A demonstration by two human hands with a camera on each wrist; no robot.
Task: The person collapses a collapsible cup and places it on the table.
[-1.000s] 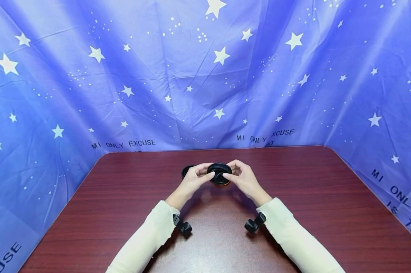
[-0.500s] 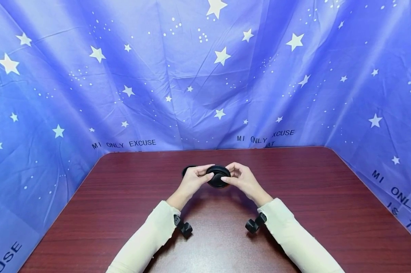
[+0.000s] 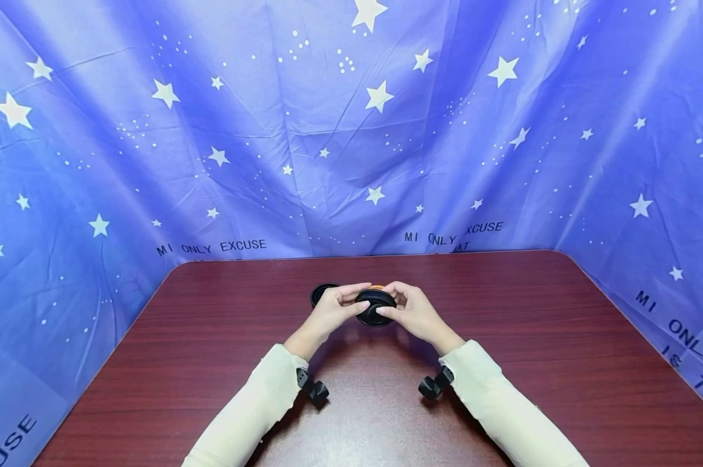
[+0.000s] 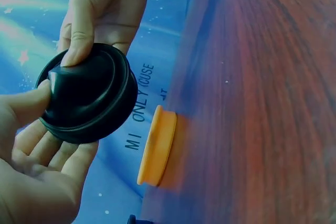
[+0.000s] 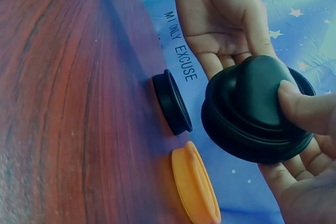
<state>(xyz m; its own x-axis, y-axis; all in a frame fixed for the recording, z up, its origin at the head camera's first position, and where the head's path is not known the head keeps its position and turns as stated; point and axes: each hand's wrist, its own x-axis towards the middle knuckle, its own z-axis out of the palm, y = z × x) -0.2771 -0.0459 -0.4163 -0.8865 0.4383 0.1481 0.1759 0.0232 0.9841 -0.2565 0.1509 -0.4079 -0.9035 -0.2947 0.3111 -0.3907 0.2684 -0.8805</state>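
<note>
Both hands hold one black round lid-like piece (image 3: 375, 316) with a rolled edge and a smooth raised lobe on its face. It is held up, its face tilted toward the head camera. My left hand (image 3: 327, 312) grips its left side, thumb on the face and fingers behind the rim. From the other side my right hand (image 3: 418, 316) holds it the same way, its thumb pressing on the lobe (image 5: 260, 90). Just behind, an orange round flanged piece (image 4: 158, 145) rests on the table, mostly hidden in the head view.
A second black round flanged piece (image 5: 172, 102) lies on the table (image 3: 503, 292), partly behind the left hand in the head view. A blue star-printed cloth (image 3: 328, 130) hangs along the table's back and side edges. Small black devices (image 3: 313, 388) are strapped at both wrists.
Both hands have drawn the black lid-like piece slightly toward me, and its tilt has shifted. The orange piece's top edge now shows behind it. Both hands keep their hold.
</note>
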